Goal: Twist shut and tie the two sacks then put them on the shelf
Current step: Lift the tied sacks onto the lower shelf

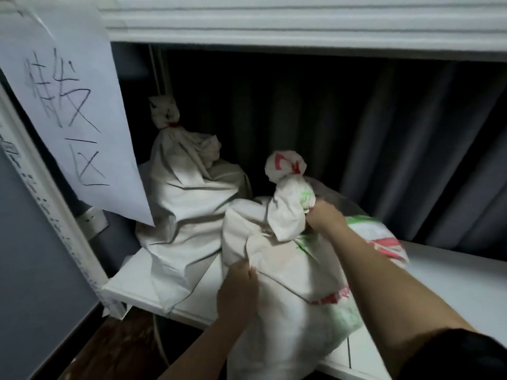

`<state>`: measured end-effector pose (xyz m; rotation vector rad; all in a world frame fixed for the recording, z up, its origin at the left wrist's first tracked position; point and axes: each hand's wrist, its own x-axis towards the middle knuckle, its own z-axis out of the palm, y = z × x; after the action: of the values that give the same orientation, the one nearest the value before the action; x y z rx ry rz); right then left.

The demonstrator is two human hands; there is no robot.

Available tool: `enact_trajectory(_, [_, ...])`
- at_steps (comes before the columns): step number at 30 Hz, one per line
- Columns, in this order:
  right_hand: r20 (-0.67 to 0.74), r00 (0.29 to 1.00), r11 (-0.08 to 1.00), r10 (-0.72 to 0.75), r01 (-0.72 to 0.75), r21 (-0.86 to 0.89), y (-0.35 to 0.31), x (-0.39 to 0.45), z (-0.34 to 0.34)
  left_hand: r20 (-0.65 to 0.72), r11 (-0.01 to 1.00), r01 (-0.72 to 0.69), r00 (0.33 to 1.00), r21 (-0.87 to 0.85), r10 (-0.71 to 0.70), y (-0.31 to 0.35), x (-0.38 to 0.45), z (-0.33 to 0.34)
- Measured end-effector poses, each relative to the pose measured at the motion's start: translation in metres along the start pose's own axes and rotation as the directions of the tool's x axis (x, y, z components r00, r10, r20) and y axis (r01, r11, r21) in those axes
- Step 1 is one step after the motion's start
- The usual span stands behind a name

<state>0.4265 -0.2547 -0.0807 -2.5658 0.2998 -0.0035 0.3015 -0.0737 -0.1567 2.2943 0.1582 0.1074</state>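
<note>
Two white woven sacks are at the white shelf [452, 272]. The first sack [186, 204] stands upright at the back left of the shelf, its neck tied with a red string. The second sack [296, 303], with red and green print, leans over the shelf's front edge, and its neck is also tied into a tuft. My left hand [238, 292] grips a fold of cloth on its front. My right hand [326, 218] clutches the sack just below the tied neck.
A paper sign [68, 105] with handwritten characters hangs at the left, over the white shelf post [55, 215]. A dark curtain [384, 138] hangs behind the shelf. Another white shelf board [301, 26] runs overhead. Dark wooden floor [115, 349] lies below.
</note>
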Motion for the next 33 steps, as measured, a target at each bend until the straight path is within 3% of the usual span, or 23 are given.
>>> enact_trajectory(3, [-0.079, 0.994, 0.994, 0.069, -0.062, 0.092, 0.003, -0.008, 0.015, -0.031, 0.999, 0.004, 1.0, -0.052, -0.005, -0.005, -0.004, -0.004])
enact_trajectory(5, [-0.049, 0.998, 0.987, 0.048, -0.04, 0.156, 0.005, -0.017, 0.01, -0.059, 0.989, -0.09, 0.995, -0.114, 0.083, -0.006, -0.004, -0.006])
enact_trajectory(8, [-0.072, 0.994, 0.955, -0.083, 0.1, 0.279, 0.024, -0.04, -0.01, -0.022, 0.915, -0.352, 0.932, 0.198, 0.363, -0.008, -0.005, 0.004])
enact_trajectory(10, [-0.247, 0.955, 0.955, -0.165, 0.218, 0.203, 0.047, -0.055, -0.025, 0.084, 0.811, -0.458, 0.883, 0.364, 0.461, -0.007, -0.008, 0.013])
enact_trajectory(11, [-0.381, 0.916, 0.962, -0.13, 0.21, 0.177, 0.062, -0.061, -0.03, 0.123, 0.785, -0.475, 0.875, 0.397, 0.467, -0.008, -0.01, 0.018])
enact_trajectory(13, [-0.514, 0.848, 0.97, 0.126, 0.004, 0.244, 0.092, -0.069, -0.031, 0.172, 0.782, -0.456, 0.889, 0.424, 0.425, -0.01, -0.011, 0.023])
enact_trajectory(15, [-0.356, 0.856, 0.907, 0.376, -0.26, 0.332, 0.115, -0.07, -0.019, 0.194, 0.822, -0.421, 0.907, 0.384, 0.374, -0.009, -0.011, 0.029])
enact_trajectory(17, [-0.181, 0.893, 0.873, 0.411, -0.329, 0.36, 0.124, -0.07, -0.002, 0.173, 0.842, -0.409, 0.912, 0.353, 0.371, -0.004, -0.006, 0.037])
enact_trajectory(20, [-0.165, 0.908, 0.83, 0.384, -0.261, 0.494, 0.111, -0.065, 0.01, 0.14, 0.854, -0.356, 0.935, 0.379, 0.327, 0.007, 0.006, 0.044])
enact_trajectory(24, [-0.175, 0.924, 0.848, 0.339, -0.219, 0.482, 0.091, -0.043, 0.016, 0.032, 0.814, -0.328, 0.934, 0.479, 0.357, 0.009, 0.029, 0.049])
enact_trajectory(30, [-0.082, 0.979, 0.895, 0.184, -0.133, 0.426, 0.083, -0.014, 0.016, 0.12, 0.707, -0.34, 0.932, 0.62, 0.342, 0.006, 0.052, 0.035])
enact_trajectory(33, [0.016, 0.994, 0.902, 0.106, -0.103, 0.419, 0.087, 0.001, 0.016, 0.153, 0.704, -0.345, 0.934, 0.621, 0.323, 0.001, 0.068, 0.025])
